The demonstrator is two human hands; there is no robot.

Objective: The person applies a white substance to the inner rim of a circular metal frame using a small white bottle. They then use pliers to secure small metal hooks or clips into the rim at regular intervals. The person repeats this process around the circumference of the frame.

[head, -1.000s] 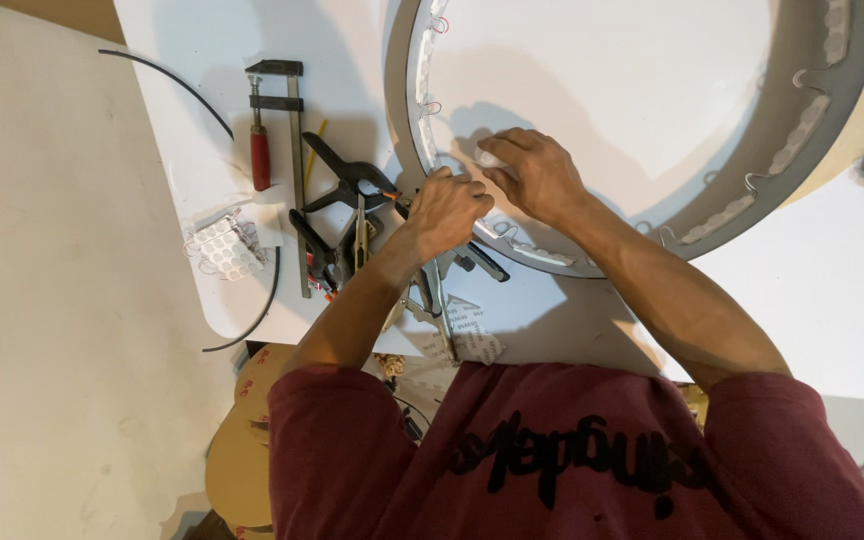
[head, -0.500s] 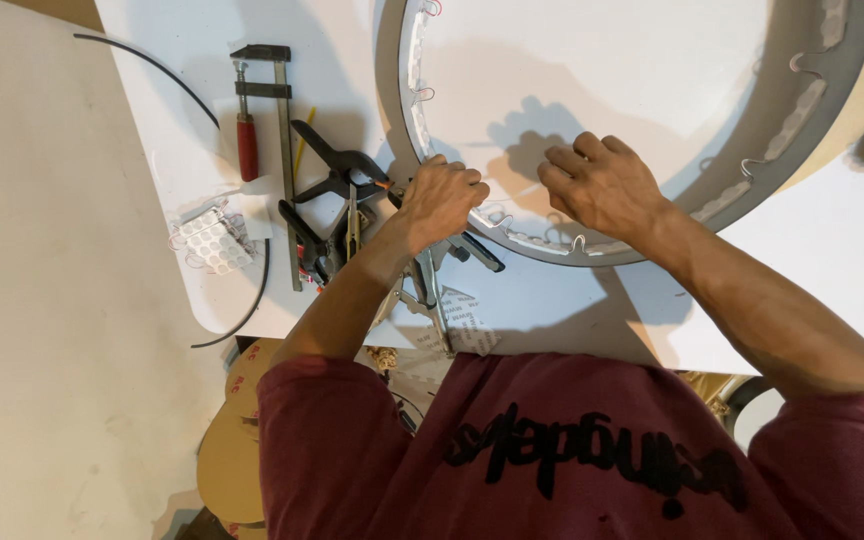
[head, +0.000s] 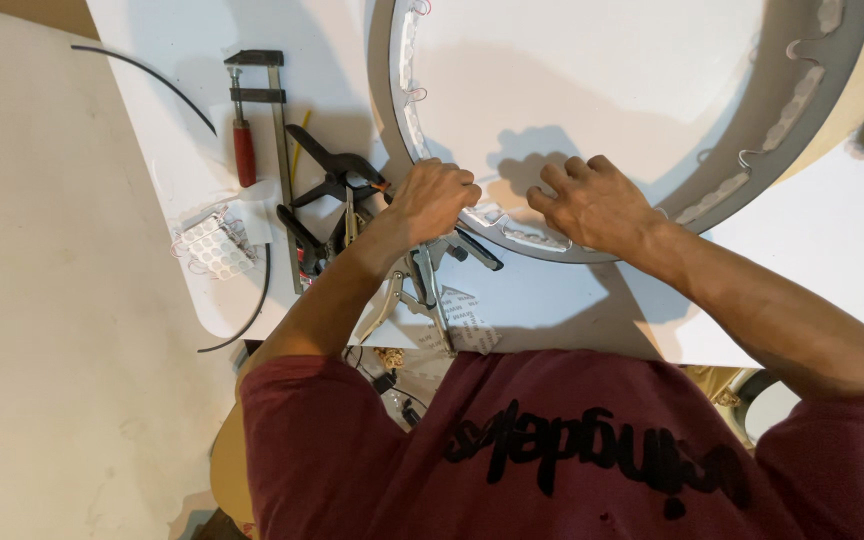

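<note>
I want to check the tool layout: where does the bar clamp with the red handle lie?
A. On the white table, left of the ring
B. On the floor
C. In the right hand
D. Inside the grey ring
A: the bar clamp lies flat on the white table, left of the grey ring, in neither hand.

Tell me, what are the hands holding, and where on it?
Both hands press on the big round grey ring frame at its near rim: left hand curled over the edge, right hand flat on it. Whether either truly grips cannot be told.

Left hand (head: 435, 198) curled in a fist; right hand (head: 592, 203) flat, fingers spread
</note>
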